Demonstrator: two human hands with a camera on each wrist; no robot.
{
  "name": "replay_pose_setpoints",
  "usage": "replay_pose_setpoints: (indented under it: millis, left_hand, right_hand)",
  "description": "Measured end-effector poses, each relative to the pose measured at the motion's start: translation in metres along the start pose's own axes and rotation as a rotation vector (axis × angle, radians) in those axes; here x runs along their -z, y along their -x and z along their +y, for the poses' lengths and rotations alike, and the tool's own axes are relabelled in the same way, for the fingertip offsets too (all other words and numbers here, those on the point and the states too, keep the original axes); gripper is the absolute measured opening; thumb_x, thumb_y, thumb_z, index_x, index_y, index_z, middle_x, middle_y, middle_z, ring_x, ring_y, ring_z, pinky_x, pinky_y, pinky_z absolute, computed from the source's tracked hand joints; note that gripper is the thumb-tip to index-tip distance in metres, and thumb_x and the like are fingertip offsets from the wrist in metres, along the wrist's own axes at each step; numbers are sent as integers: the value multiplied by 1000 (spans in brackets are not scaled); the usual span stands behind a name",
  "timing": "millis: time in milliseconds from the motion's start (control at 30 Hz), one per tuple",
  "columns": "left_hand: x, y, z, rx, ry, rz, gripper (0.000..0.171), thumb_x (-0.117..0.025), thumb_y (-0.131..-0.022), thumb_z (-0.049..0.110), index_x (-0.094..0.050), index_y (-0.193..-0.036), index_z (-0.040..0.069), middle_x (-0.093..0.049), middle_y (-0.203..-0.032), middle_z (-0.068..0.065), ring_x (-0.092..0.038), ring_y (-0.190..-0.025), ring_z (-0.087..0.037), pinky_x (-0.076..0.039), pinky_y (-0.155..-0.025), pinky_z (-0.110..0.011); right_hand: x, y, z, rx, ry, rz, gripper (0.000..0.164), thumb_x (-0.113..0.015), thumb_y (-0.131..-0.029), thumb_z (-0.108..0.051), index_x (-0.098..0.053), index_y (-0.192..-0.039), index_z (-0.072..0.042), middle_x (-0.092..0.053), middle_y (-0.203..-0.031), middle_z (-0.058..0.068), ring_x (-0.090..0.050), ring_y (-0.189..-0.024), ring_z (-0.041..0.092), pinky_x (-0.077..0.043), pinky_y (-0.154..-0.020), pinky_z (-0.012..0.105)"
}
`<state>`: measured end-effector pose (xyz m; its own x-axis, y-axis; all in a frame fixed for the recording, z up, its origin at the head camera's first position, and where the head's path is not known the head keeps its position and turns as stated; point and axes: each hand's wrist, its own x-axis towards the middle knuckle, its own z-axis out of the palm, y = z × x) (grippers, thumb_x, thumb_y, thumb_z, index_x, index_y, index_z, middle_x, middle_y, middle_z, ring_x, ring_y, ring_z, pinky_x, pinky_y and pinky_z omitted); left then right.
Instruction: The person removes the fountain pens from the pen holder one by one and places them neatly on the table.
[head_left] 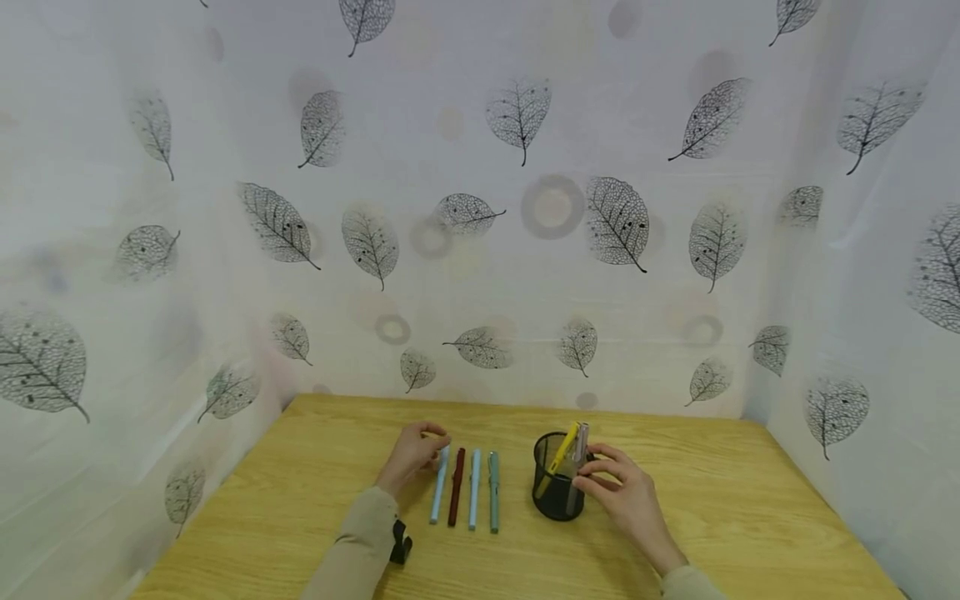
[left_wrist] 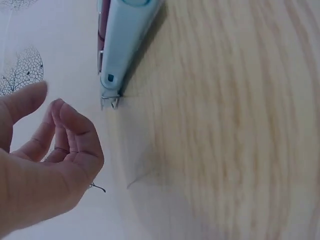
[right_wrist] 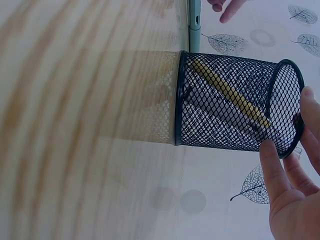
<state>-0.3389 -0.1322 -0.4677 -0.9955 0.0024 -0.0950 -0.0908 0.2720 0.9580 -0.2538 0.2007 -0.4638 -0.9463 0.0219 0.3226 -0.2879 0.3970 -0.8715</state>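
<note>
desk (head_left: 720, 508) carries everything. right hand (head_left: 622, 492): thumb and fingers round the cup's rim, holding it. left hand (head_left: 411, 454): loosely bent, thumb and fingers apart, near the first light blue pen's far end. mesh cup (head_left: 558, 503) upright. row left of it: first light blue pen (head_left: 439, 485), red pen (head_left: 456, 490), second light blue pen (head_left: 475, 492), green pen (head_left: 494, 492), long axes running away from the person, clip ends seemingly far. yellow pen (head_left: 562, 448), gray pen (head_left: 581, 442) in cup, tops leaning right. step: probably sorting pens between row and cup, direction unclear; next likely calls for a left pinch on the first light blue pen.
</note>
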Motion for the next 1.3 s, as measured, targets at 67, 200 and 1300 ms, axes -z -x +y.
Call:
replay_pose_setpoints:
  millis: [67,200,1300]
  left_hand:
    - [-2,0,2,-10,27,21,28,-63,-96,17,-62,-116,-3,-63,-91,-15,-58,-71,-18,-49,-58,-29]
    - [-7,-1,4,-10,92,68,30,-58,-99,23,-63,-114,-3,-65,-91,-16,-60,-72,-18,-50,-58,-27]
    - [-87,16,42,-307,376,-66,20,-68,-93,12,-67,-101,-6,-64,-73,-1,-57,-60,-8,-49,-56,-22]
  right_hand:
    - [0,0,0,0,2,1,10,-80,-80,-12,-74,-88,-9,-57,-135,13,-59,-120,37,-59,-84,32]
    - [0,0,0,-2,10,6,10,-80,-79,-12,-74,-87,-9,-58,-134,13,-59,-120,37,-59,-83,32]
    - [0,-2,5,-19,-15,6,11,-81,-78,-11,-75,-86,-10,-58,-134,11,-60,-118,36,-59,-82,30]
